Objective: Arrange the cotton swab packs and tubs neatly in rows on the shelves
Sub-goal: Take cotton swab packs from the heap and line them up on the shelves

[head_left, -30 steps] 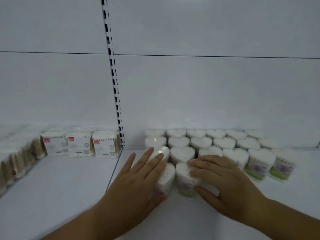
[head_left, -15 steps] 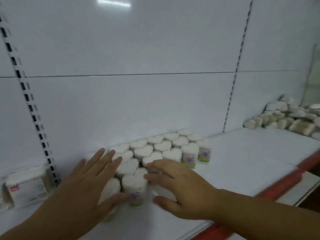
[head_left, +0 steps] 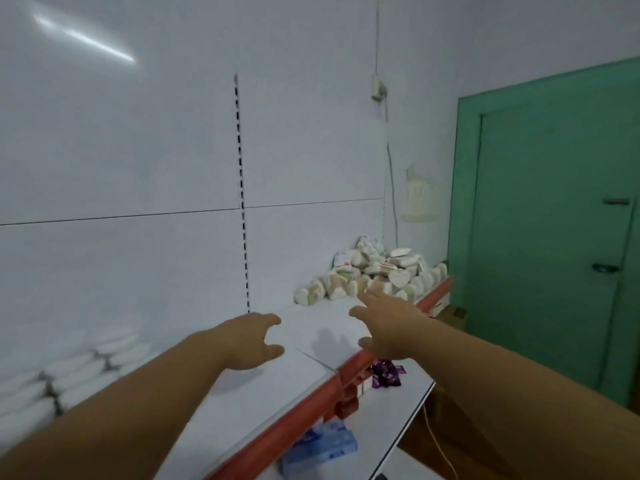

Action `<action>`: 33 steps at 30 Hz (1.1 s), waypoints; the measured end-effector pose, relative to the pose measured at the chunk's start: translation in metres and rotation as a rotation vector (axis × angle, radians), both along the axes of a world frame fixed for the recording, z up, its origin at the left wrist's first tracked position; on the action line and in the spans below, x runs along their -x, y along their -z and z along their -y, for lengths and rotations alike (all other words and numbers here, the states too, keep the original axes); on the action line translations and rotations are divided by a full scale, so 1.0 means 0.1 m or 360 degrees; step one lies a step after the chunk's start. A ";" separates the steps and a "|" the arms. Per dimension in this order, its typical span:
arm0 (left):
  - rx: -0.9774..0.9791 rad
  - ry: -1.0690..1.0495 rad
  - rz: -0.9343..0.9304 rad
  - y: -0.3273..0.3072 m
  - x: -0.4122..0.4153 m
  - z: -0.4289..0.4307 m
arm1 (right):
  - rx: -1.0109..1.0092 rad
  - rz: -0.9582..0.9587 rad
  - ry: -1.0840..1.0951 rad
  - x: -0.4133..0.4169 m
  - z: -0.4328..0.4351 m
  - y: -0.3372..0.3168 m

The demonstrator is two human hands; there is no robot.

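Head view. I log the left hand, fingers loosely curled, empty; the right hand, fingers spread wide, empty. Both have left the neat rows of white heart-shaped cotton swab tubs, which now sit low left on the white shelf with red front edge. Both reach toward the loose heap of white heart-shaped tubs and packs at the shelf's far right end. My reading: the placed rows are settled, and the heap is to be fetched next

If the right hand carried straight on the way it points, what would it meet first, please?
Probably the loose pile of heart-shaped tubs at the far end of the shelf; the right hand points at it, though depth is unclear.
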State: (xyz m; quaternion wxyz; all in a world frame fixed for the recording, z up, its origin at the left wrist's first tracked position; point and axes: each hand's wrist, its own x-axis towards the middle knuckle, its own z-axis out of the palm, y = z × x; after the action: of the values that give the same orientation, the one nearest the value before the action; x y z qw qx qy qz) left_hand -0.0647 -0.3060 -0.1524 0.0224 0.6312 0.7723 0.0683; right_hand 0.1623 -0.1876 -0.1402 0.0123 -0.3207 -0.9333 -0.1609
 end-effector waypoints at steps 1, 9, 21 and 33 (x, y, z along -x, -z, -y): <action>0.0049 0.0005 0.0019 0.06 -0.16 -0.18 | 0.0031 0.0003 0.0025 -0.21 -0.11 0.05; 0.0054 0.0073 -0.0128 0.35 -0.66 -1.11 | 0.0260 -0.0206 0.0049 -0.77 -0.92 0.37; -0.0697 -0.0420 0.0363 0.91 0.30 -2.54 | 0.0860 -0.0696 -0.0158 0.51 -2.05 0.86; -0.1129 -0.0563 0.0367 1.35 0.68 -3.32 | 0.0900 -0.1199 0.0110 1.49 -3.04 1.13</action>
State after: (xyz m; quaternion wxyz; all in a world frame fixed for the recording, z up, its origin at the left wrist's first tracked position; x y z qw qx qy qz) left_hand -0.1324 0.0258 -0.2873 -0.1222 0.4455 0.7898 0.4034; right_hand 0.0132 0.1161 -0.2532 0.2568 -0.3784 -0.8599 0.2268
